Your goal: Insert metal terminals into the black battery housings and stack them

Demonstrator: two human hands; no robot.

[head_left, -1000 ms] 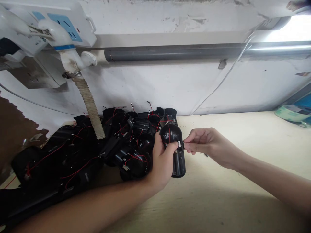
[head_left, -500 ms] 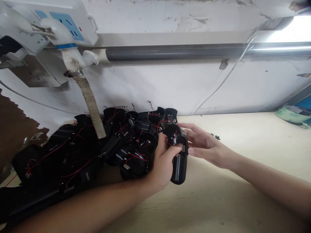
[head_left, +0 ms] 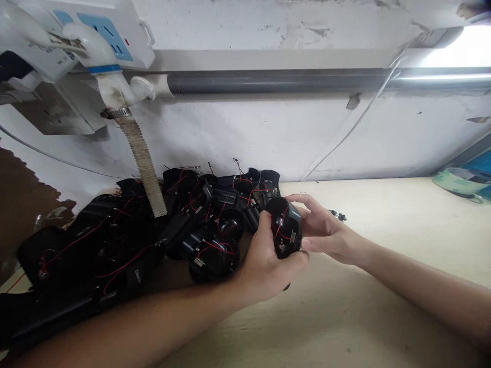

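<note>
A black plastic housing (head_left: 283, 225) with a round, hollow end, a red wire inside and a small white connector is held over the table. My left hand (head_left: 264, 260) is closed around its left and lower side, the thumb lying across the front and hiding the lower part. At the housing's right edge, my right hand (head_left: 326, 230) has its thumb against the side and its fingers curled behind, where the tips are hidden. Left of the hands lies a pile of similar black housings (head_left: 215, 255) with red wires.
A ribbed hose (head_left: 141, 158) hangs from a white pipe fitting (head_left: 111, 84) down onto the pile. Small dark parts (head_left: 338, 215) lie on the pale table (head_left: 383, 214) beyond my right hand. A green tape roll (head_left: 458, 184) sits at the far right, and a white wall (head_left: 238, 133) stands behind.
The housing has turned and tilted in my hands, so its hollow end faces me more. My left thumb has slid lower across it, and both hands remain on it.
</note>
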